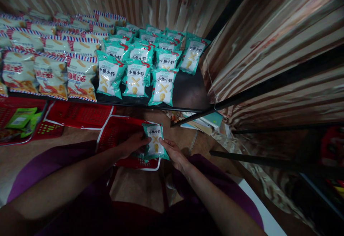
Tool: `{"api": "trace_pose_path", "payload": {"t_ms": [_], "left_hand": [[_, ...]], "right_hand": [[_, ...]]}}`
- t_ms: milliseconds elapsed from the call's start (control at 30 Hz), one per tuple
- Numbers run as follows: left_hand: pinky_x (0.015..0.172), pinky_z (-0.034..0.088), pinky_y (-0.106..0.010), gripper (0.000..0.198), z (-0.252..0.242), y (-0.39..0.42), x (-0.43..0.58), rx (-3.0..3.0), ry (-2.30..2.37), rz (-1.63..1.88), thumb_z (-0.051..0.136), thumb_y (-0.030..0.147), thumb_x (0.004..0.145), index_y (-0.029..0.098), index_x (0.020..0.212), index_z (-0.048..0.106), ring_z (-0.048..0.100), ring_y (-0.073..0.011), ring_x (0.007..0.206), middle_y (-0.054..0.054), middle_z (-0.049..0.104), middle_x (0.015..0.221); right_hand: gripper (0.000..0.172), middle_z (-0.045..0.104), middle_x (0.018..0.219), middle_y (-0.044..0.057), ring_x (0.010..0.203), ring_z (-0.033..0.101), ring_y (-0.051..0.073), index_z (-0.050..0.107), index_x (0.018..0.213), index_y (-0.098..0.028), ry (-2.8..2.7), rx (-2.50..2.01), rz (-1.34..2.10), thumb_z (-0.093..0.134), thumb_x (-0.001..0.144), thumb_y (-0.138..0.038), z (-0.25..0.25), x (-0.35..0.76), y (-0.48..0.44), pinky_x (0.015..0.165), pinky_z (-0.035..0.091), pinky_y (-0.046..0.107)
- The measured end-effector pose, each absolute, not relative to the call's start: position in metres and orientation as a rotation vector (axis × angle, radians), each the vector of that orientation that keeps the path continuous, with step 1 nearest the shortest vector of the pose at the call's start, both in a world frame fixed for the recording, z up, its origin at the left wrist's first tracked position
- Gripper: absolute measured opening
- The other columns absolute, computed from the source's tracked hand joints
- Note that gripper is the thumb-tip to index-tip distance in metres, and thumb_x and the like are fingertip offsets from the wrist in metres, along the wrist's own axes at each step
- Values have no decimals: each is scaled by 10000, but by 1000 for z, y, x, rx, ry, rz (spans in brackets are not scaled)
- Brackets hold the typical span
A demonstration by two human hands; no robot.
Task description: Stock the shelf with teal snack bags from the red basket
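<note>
Between my two hands is a teal and white snack bag (155,143), held upright above a red plastic basket (110,132) with a white rim. My left hand (136,143) grips the bag's left edge, thumb on its front. On the opposite edge, my right hand (172,150) is closed the same way; the fingers behind the bag are hidden. Matching teal bags (135,78) stand in rows on the black shelf (189,92) ahead. At the basket's bottom, behind my left hand, a bit of teal wrapping shows, partly covered.
White and orange snack bags (82,76) with striped edges fill the shelf's left part. Another red basket (51,128) holds green packets (21,118). Papers and books (206,121) lie under the shelf's right end. Black metal bars (258,82) and a striped curtain (290,46) are at right.
</note>
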State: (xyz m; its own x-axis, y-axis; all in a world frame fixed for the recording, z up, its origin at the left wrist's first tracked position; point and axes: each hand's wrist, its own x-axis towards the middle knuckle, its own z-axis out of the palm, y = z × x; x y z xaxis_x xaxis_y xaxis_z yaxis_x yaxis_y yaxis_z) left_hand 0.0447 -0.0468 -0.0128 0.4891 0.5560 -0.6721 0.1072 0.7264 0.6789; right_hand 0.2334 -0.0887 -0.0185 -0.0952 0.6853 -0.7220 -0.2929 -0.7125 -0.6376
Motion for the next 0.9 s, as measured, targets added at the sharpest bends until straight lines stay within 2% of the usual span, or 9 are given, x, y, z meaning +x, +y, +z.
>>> {"api": "trace_pose_path", "payload": {"t_ms": [133,267,433,633,767,900], "left_hand": [[788,494,-342,612,-10,-50,45,709,948,263,786,483,596,167,1081,589,645,-211,898,-86,688,972],[930,446,-394,619,-15,-54,47,683,876,282,832,388,556,154,1079,597,627,-226,987,-97,685,1014],[903,462,-425,676,-19,-54,46,662,880,291,837,350,551,147,1140,573,638,-247,972,-109,691,1003],[837,494,-404,709,-17,-55,46,669,936,285,834,405,521,158,1134,578,631,-272,991,-106,689,1013],[846,489,-378,685,-28,-61,48,717,954,302,816,442,545,167,1130,588,628,-259,987,-99,690,1018],[886,470,-365,658,-27,-63,49,763,876,291,776,495,591,194,1144,587,603,-253,1045,-92,668,1101]], "right_hand": [[431,746,741,53,597,676,165,710,810,-158,-443,-1530,1830,763,620,-541,-19,235,-88,594,519,260],[421,741,716,47,558,657,143,711,783,-157,-483,-1539,1842,744,643,-553,-18,236,-88,563,503,238],[471,739,699,63,564,663,161,710,770,-140,-491,-1568,1843,743,619,-585,-16,235,-87,571,506,255],[479,742,736,73,603,676,173,715,804,-138,-478,-1591,1868,719,650,-591,-21,235,-88,604,518,264],[483,741,791,70,651,685,175,705,868,-145,-503,-1537,1870,686,690,-594,-22,236,-90,654,526,279],[509,729,755,57,658,683,187,697,862,-154,-548,-1522,1837,694,659,-621,-17,238,-89,667,521,300]]}}
